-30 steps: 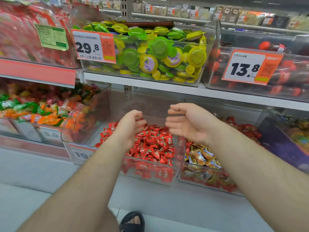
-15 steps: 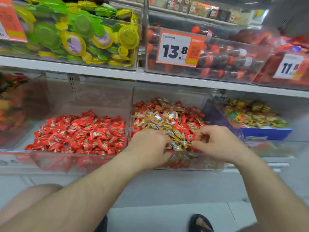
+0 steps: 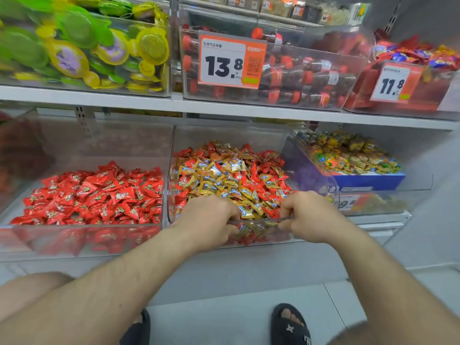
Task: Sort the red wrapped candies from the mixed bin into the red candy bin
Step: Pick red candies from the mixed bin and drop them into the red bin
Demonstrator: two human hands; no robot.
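At the mixed bin's (image 3: 171,175) front rim, both hands (image 3: 209,217) (image 3: 307,215) curl into candies; what they grip is hidden.

A single head-worn camera is looking forward and steeply downward from above the person's forearms, facing a shop shelf head-on. It is sitting close to the lower shelf, so the mixed bin (image 3: 249,130) is lying centre frame with the red candy bin (image 3: 82,143) just left. The wide lens is bowing the upper shelf (image 3: 174,105) and taking in the floor (image 3: 224,317) and sandalled feet below.
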